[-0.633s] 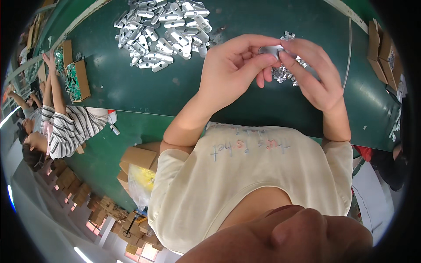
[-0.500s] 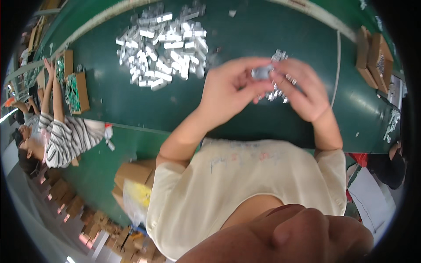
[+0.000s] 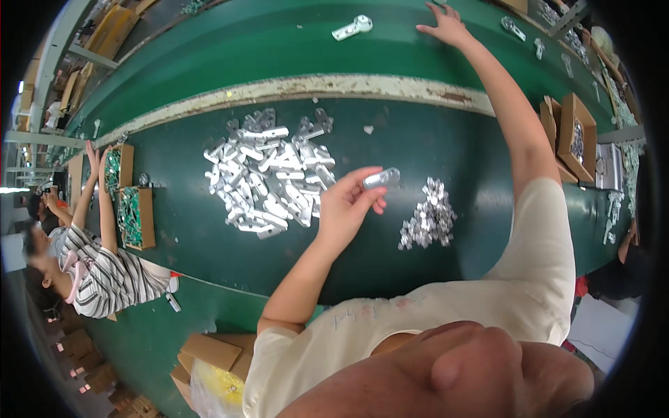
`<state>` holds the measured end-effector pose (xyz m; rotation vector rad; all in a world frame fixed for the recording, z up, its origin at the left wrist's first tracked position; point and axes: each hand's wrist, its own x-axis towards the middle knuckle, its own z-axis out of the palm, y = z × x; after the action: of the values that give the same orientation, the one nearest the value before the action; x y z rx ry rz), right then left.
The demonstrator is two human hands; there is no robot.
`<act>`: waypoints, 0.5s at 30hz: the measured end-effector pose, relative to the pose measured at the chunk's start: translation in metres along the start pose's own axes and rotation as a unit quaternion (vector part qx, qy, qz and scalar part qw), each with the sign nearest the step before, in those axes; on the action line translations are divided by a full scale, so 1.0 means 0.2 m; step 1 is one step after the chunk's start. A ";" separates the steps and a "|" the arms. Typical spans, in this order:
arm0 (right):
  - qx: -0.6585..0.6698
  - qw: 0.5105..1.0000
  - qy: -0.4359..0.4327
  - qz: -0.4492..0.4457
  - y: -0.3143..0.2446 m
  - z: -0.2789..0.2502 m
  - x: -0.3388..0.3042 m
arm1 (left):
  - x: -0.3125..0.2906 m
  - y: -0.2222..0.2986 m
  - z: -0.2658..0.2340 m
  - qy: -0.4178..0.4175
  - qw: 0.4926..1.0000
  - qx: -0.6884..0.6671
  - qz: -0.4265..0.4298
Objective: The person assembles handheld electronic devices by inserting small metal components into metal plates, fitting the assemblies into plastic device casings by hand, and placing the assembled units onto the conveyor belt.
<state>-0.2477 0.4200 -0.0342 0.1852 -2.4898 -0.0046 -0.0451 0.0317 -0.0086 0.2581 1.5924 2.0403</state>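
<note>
My left hand (image 3: 348, 209) pinches a shiny silver elongated part (image 3: 382, 178) with a rounded end, above the dark green table (image 3: 390, 279). To its left lies a wide pile of similar silver parts (image 3: 268, 174). A smaller heap of little shiny metal pieces (image 3: 430, 216) is just to its right. My right arm stretches far forward over the bright green conveyor belt (image 3: 404, 49). There my right hand (image 3: 446, 26) is open, fingers spread, beside a small object partly cut off by the upper edge. A silver part with a round head (image 3: 353, 28) rests on the belt to its left.
A worn pale rail (image 3: 306, 89) separates table and belt. More round-headed parts (image 3: 513, 28) lie on the belt at right. Cardboard boxes (image 3: 577, 139) stand right; boxes of green parts (image 3: 136, 216) stand left, beside a person in a striped shirt (image 3: 104, 279).
My right hand has left the silver part and reached forward to the belt, opening. My left hand keeps the part, now lower and left of the small heap. The view has shifted forward.
</note>
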 end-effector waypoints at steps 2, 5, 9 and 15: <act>0.125 0.985 0.101 -0.063 0.09 0.14 0.15 | 0.01 -0.05 -0.04 0.020 0.999 0.023 -0.014; -0.102 0.910 -0.202 0.347 0.32 0.40 0.36 | 0.02 -0.09 -0.02 0.001 1.000 0.016 -0.015; -0.023 0.946 -0.138 0.294 0.44 0.54 0.31 | 0.01 -0.09 -0.02 -0.009 1.000 0.017 -0.019; -0.035 0.982 0.037 0.181 0.10 0.32 -0.02 | 0.03 -0.06 -0.01 -0.004 1.000 0.014 -0.005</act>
<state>-0.2855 0.4372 -0.0866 -0.2931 -2.4106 0.0638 -0.0481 0.0345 -0.0211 0.2687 1.6146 2.0093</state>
